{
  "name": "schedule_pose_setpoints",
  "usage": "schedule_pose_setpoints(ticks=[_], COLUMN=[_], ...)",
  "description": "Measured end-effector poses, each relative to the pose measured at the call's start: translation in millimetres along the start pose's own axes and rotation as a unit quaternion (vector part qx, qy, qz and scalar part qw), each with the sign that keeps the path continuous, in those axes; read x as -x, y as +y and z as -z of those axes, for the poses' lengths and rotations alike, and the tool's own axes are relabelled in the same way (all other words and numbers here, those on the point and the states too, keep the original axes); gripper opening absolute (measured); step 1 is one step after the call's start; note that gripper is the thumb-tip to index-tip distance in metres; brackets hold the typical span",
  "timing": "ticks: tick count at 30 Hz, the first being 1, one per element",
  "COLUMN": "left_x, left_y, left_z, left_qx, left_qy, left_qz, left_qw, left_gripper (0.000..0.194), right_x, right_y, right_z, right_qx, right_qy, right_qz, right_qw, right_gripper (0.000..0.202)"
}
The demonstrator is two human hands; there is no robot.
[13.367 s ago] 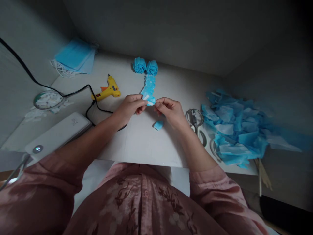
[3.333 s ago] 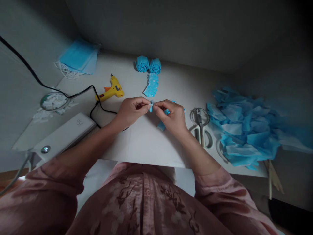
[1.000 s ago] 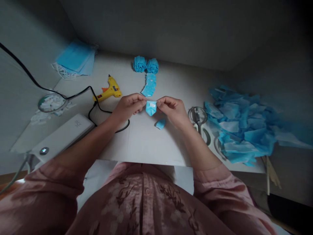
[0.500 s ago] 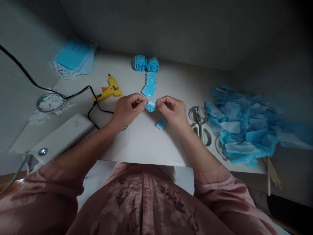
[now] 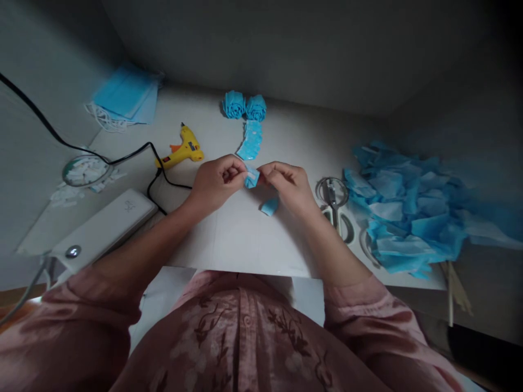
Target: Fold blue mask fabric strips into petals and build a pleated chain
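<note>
Between my hands is a small piece of blue mask fabric (image 5: 251,177) with a pale strip across it. My left hand (image 5: 218,182) pinches its left edge between thumb and forefinger. My right hand (image 5: 288,188) is closed at the piece's right side, thumb against fingers; its fingertips partly hide the edge there. Just below lies a loose folded blue petal (image 5: 269,207) on the table. Beyond my hands a row of folded blue petals (image 5: 250,140) leads up to two blue fabric roses (image 5: 234,105) standing side by side.
A yellow glue gun (image 5: 182,148) with a black cord lies left, near a white power bank (image 5: 106,228) and a dish of white scraps (image 5: 85,170). Blue masks (image 5: 125,95) are stacked at back left. Scissors (image 5: 335,204), a tape roll and a heap of blue fabric pieces (image 5: 408,207) lie right.
The piece has tilted, its right end rising slightly, and it sits a little further left. My right fingers have shifted along its right edge. My left hand keeps its pinch.
</note>
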State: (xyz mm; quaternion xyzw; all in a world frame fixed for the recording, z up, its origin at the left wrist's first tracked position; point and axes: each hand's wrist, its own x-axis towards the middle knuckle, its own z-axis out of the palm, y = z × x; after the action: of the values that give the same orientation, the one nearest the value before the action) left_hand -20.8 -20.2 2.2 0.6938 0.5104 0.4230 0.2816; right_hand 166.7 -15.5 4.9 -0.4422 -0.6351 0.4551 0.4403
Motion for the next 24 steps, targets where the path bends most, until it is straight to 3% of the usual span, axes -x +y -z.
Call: schedule_pose_setpoints(ticks=[3, 8, 12, 16, 20, 24], left_x=[-1.0, -1.7, -0.3, 0.7, 0.7, -0.3], left_y=[0.4, -0.2, -1.1, -1.4, -4.5, -5.3], left_z=[2.9, 5.0, 2.9, 1.5, 0.7, 1.6], left_qx=[-0.083, -0.227, -0.262, -0.290, -0.315, -0.291], left_qy=[-0.038, -0.105, -0.123, -0.121, -0.102, -0.093], left_qz=[-0.098, -0.231, -0.260, -0.278, -0.292, -0.284], left_qw=[0.991, 0.940, 0.921, 0.907, 0.897, 0.909], left_gripper=[0.010, 0.022, 0.030, 0.031, 0.030, 0.025], right_x=[-3.2, -4.3, -3.1, -3.5, -5.5, -11.4], right_y=[1.2, -0.2, 2.9, 10.1, 11.9, 16.4], right_z=[5.0, 8.2, 5.6, 3.8, 5.8, 11.8], right_qx=[0.000, 0.001, 0.011, 0.022, 0.033, 0.031], right_qy=[0.010, -0.033, -0.072, -0.073, -0.035, 0.033], right_qz=[-0.013, -0.010, 0.000, 0.010, 0.024, 0.020], right_qw=[1.000, 0.999, 0.997, 0.997, 0.999, 0.999], right_gripper=[0.021, 0.023, 0.023, 0.022, 0.021, 0.026])
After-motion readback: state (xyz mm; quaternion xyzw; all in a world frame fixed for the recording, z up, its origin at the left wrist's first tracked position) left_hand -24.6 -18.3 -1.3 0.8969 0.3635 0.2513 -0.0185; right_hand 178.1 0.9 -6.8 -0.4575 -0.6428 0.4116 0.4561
